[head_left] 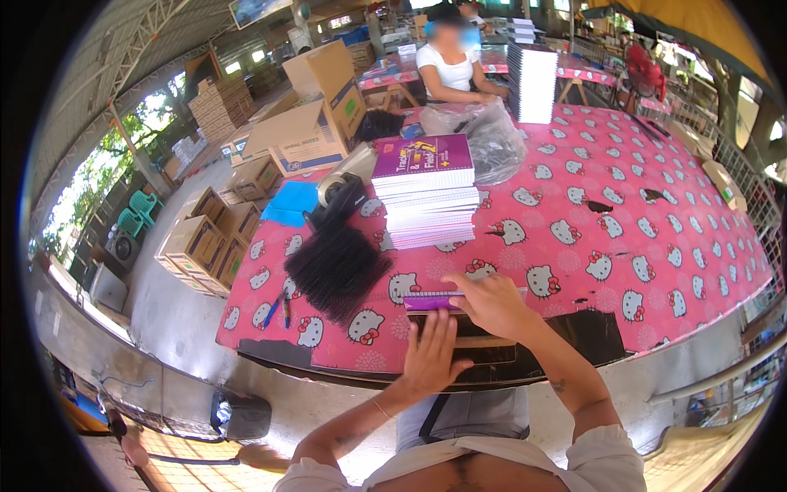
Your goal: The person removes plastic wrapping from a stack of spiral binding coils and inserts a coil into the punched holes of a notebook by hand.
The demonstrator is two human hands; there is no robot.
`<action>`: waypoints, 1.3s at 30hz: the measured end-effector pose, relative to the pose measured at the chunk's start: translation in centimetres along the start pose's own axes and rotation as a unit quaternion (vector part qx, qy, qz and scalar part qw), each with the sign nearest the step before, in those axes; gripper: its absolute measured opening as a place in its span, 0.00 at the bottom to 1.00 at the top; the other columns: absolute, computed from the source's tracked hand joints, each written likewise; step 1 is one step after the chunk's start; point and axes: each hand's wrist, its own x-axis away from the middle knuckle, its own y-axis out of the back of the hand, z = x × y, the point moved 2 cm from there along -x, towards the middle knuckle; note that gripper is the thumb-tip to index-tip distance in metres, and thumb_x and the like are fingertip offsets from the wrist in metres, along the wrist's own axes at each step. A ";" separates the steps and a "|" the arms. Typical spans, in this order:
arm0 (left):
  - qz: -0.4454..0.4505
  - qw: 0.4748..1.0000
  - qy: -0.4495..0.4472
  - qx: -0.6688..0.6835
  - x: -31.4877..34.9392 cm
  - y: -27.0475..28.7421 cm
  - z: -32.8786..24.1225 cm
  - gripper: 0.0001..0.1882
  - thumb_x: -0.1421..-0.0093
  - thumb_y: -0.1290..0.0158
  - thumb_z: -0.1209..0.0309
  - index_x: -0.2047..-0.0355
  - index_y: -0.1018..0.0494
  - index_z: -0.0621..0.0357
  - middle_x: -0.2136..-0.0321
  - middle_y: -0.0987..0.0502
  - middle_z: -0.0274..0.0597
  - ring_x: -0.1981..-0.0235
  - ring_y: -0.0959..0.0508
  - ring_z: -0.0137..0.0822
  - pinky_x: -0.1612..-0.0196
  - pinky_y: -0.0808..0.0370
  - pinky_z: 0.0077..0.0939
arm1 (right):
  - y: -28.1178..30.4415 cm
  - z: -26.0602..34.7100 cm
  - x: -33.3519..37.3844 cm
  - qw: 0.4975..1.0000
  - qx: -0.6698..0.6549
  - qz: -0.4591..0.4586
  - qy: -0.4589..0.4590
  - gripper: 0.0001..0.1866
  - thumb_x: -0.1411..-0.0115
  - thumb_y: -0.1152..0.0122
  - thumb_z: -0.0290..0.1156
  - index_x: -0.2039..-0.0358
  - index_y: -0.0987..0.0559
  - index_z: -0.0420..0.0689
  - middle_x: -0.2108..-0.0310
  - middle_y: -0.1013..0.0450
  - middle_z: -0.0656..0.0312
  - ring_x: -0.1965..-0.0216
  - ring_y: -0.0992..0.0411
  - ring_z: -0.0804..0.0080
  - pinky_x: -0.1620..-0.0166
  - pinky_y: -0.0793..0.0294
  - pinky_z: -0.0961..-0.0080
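A purple spiral notebook (426, 302) lies at the near edge of the table, its coil along the far side; its right part is hidden. My left hand (434, 353) lies with fingers stretched out, their tips at the notebook's near edge. From the right, my right hand (493, 305) reaches over the notebook, thumb and forefinger bent around its coil edge. Beneath the hands is a black panel (574, 336). Farther back stands a tall stack of spiral notebooks (430, 205) with a purple cover on top. A pile of black plastic coils (338, 271) sits left of my hands.
Pens (272, 314) lie left on the pink patterned tablecloth (541, 246). Behind the coils are a tape dispenser (338, 201) and a blue sheet (291, 203). Farther off are a clear plastic bag (484, 148), cartons (310, 135), a white notebook stack (533, 82) and a seated person (449, 70).
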 end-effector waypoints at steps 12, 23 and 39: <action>-0.091 0.993 -0.068 0.042 -9.4 7.7 4.4 0.11 0.38 0.39 0.62 0.61 0.22 0.54 0.68 0.19 0.33 0.64 0.19 0.37 0.31 0.45 0.55 | -3.9 -6.1 5.6 0.809 -0.562 -0.087 -0.148 0.12 0.40 0.30 0.21 0.55 0.15 0.38 0.57 0.18 0.60 0.55 0.23 0.76 0.50 0.24 0.77; 0.009 0.996 -0.010 -0.085 -3.0 1.7 2.2 0.48 0.38 0.46 0.44 0.35 0.42 0.79 0.34 0.44 0.78 0.31 0.44 0.72 0.32 0.54 0.75 | -4.7 -4.5 4.7 0.851 -0.488 -0.146 -0.130 0.12 0.41 0.28 0.23 0.56 0.15 0.35 0.64 0.17 0.62 0.62 0.23 0.81 0.57 0.23 0.81; 0.016 0.994 -0.089 -0.057 -3.7 1.0 0.1 0.44 0.32 0.56 0.40 0.32 0.40 0.70 0.31 0.39 0.61 0.27 0.44 0.56 0.30 0.53 0.66 | -5.1 -4.0 4.3 0.838 -0.507 -0.177 -0.100 0.10 0.42 0.27 0.24 0.61 0.16 0.38 0.69 0.18 0.61 0.66 0.23 0.81 0.62 0.24 0.78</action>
